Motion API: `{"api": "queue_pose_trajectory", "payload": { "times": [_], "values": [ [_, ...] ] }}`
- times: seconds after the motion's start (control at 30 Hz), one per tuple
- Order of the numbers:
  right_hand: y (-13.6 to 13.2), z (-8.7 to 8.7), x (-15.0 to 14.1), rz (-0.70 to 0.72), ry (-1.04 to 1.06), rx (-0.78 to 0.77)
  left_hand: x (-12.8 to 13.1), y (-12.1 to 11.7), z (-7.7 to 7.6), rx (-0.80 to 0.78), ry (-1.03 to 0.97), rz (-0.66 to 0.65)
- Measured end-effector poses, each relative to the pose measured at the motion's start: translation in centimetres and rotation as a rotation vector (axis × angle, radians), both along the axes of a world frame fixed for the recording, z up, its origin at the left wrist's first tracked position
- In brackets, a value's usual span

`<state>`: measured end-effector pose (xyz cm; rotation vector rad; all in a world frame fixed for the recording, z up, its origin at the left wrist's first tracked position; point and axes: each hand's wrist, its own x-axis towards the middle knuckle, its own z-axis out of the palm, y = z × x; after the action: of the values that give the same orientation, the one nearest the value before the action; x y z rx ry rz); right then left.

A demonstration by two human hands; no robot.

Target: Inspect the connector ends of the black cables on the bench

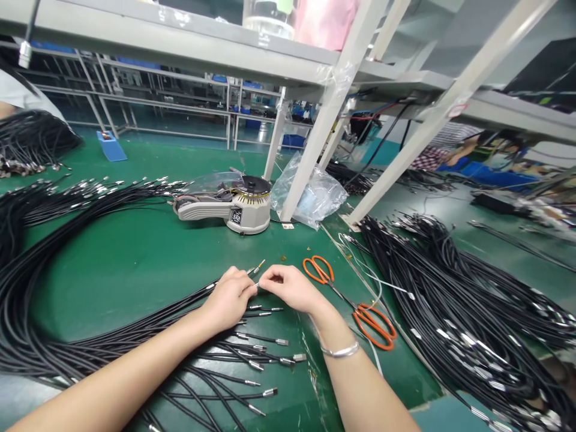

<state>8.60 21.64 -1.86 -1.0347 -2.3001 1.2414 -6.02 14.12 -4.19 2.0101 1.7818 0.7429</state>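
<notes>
My left hand (228,298) and my right hand (290,287) meet over the green mat, both pinched on the metal-tipped end of one thin black cable (254,285). Another cable end with a brass tip (260,265) pokes out just beyond my left fingers. Several more black cables with silver tips (265,345) lie fanned out below my hands. A silver bracelet (341,351) sits on my right wrist.
A grey tape dispenser (234,207) stands behind my hands. Two orange-handled scissors (320,270) (374,324) lie to the right. Big bundles of black cables cover the left (54,252) and right (472,312) sides. White shelf legs (315,138) and a plastic bag (315,195) stand behind.
</notes>
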Motion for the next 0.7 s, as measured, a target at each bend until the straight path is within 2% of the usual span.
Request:
{"api": "queue_pose_trajectory", "payload": {
  "times": [0.13,0.27,0.37,0.5,0.6,0.7],
  "values": [
    [0.1,0.0,0.2,0.013,-0.026,-0.002,0.4,0.1,-0.5,0.011,0.027,0.001],
    [1.4,-0.1,1.5,0.072,-0.061,-0.029,0.6,-0.3,-0.7,0.024,0.077,-0.048],
    [2.8,-0.8,1.7,-0.023,-0.035,0.061,0.7,-0.9,-0.8,0.025,0.155,-0.087],
    [3.9,-2.5,0.3,-0.104,0.006,0.205,0.4,-1.4,-0.8,0.050,0.191,-0.103],
    [3.9,-2.9,-0.4,-0.098,0.009,0.213,-0.2,-1.1,-0.3,0.094,0.153,-0.054],
    [3.4,-2.0,0.3,-0.103,0.016,0.145,-0.5,-0.1,0.9,0.082,0.099,-0.001]
  ]
}}
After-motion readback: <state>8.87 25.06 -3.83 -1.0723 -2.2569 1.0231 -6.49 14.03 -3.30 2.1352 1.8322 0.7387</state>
